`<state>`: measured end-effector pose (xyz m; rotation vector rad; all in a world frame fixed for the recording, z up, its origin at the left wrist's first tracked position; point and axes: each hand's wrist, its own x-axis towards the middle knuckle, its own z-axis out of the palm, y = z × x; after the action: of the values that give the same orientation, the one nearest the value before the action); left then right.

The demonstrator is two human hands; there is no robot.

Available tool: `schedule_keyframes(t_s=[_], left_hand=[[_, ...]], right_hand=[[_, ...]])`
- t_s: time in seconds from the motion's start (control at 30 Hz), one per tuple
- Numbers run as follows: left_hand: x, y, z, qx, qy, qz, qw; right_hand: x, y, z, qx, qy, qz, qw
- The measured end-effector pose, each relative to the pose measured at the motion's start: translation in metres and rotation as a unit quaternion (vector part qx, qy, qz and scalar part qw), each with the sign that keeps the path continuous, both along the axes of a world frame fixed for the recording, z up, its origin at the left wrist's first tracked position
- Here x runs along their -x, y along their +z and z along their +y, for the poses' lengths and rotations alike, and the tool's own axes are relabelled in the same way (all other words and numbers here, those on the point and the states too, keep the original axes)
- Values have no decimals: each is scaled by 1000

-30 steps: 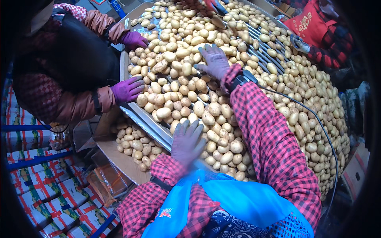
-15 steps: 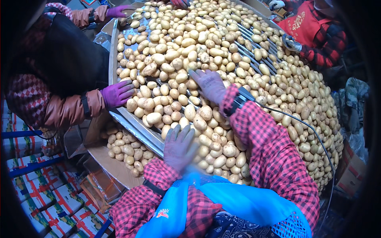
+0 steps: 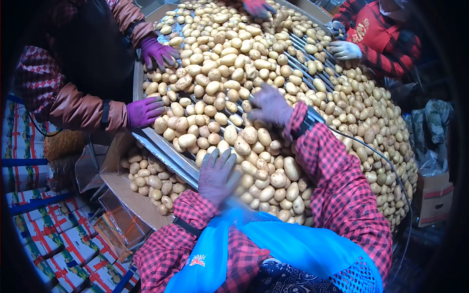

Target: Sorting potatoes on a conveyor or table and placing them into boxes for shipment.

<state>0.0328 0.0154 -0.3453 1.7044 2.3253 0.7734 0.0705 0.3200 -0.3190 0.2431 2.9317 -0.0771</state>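
Observation:
A broad heap of pale yellow potatoes (image 3: pixel 288 168) covers the metal roller table in front of me. Near its left rim lies my left hand (image 3: pixel 216 177), in a greyish-purple glove, fingers stretched over the potatoes and holding none. My right hand (image 3: pixel 271 105), gloved alike and blurred, is farther forward over the middle of the heap. Its thumb and fingers stand apart, with no potato visible in them; what lies under the palm is hidden. Bare metal rollers (image 3: pixel 308 68) show between potatoes beyond that hand.
A metal rim (image 3: pixel 168 158) edges the table. Below it, a cardboard box (image 3: pixel 122 193) holds more potatoes. Co-workers' gloved hands reach in: purple gloves (image 3: pixel 145 111) at left, a white glove (image 3: pixel 345 50) at right. A dark cable (image 3: pixel 381 155) runs from my right wrist. Printed cartons (image 3: pixel 80 244) stand lower left.
My right hand has shifted slightly right and its fingers have drawn in. My left hand stays near the rim. The left co-worker's far hand has come down onto the potatoes.

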Motion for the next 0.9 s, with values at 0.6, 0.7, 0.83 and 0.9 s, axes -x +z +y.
schedule_keyframes(t_s=[0.6, 0.7, 0.83, 0.9], left_hand=[[-3, 2, 7, 14, -9, 2, 1000], [-2, -1, 6, -7, -6, 8, 1000], [-2, 4, 5, -12, 2, -5, 1000], [1, 0, 6, -42, 3, -43, 998]], right_hand=[[-10, 11, -70, 66, -63, 27, 996], [46, -36, -76, -11, -76, -72, 994], [43, -43, -89, 27, -83, -56, 995], [40, -40, -75, 35, -100, -27, 994]])
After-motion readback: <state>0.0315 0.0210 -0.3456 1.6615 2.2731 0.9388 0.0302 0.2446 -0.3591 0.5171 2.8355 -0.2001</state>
